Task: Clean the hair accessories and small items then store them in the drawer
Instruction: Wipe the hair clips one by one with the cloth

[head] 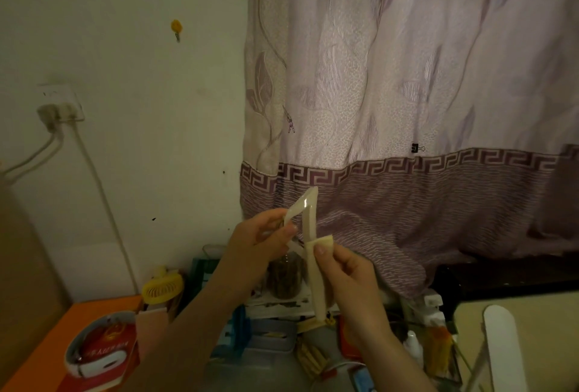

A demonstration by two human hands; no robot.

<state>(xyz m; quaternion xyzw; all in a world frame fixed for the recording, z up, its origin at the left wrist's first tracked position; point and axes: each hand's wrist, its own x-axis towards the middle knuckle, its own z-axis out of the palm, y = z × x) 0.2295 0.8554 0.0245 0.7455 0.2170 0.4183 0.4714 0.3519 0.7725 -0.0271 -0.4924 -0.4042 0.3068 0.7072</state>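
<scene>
The left hand (260, 235) grips a translucent hair clip (305, 213) at its hinged end, thumb and fingers curled round it. The clip is spread open in an inverted V, apex above both hands. The right hand (341, 269) pinches a folded pale cloth (316, 275) against the clip's right arm; the cloth hangs down past the right wrist. Both hands are raised above the table.

Below the hands lies clutter: a brown-filled jar (286, 279) just under the left hand, blue trays (269, 335) lower down, and wooden pegs (310, 360) beneath the right forearm. Left of the left forearm stand a yellow fan (163, 288) and a white neck fan (94, 348) on an orange surface (40, 351). Behind the hands hangs a patterned curtain (407, 78); a black binder clip (416, 148) is fastened to it, up and right of the right hand. On the wall, left of the left hand, is a socket (61, 103).
</scene>
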